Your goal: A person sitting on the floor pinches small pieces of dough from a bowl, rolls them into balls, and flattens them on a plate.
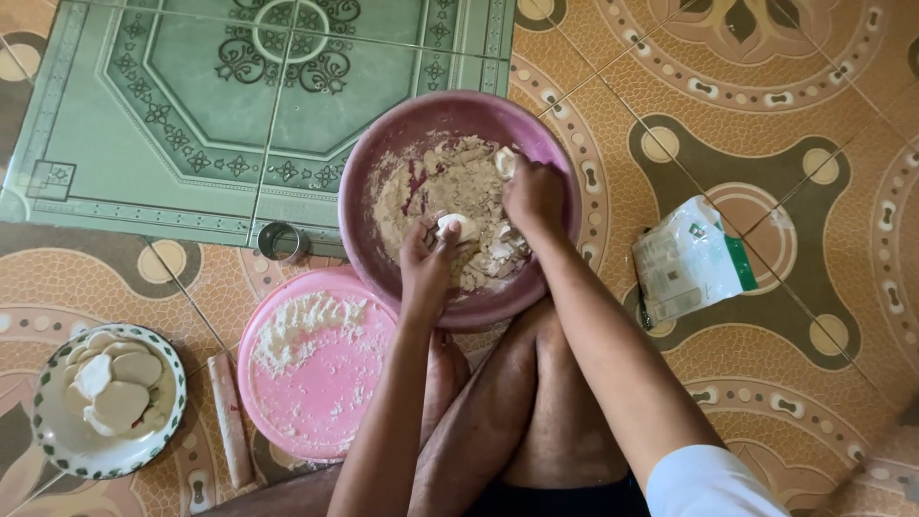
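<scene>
Pink plastic, dusted with flour, makes up the big bowl [459, 120] sitting on the patterned floor tiles [766, 124] at the centre of the head view, just above the person's knees. Crumbly beige dough [450, 187] fills its bottom. The left hand [426, 263] reaches in from six o'clock, its fingers [442, 235] closed around a small white lump of dough [458, 226]. The right hand [533, 196] sits at about three o'clock inside the bowl, fingers curled down and pressed into the dough; whether they grip a piece I cannot tell.

At seven o'clock from the bowl, touching its rim, lies a pink lid [311, 364] scattered with flour. Just left of that lies a wooden rolling pin [230, 419], and farther out at eight o'clock a patterned plate [43, 421] holds flat dough rounds [120, 388]. A metal ring cutter [282, 241] lies at nine o'clock beside the bowl. A white and green bag [689, 263] lies at three o'clock, well apart.
</scene>
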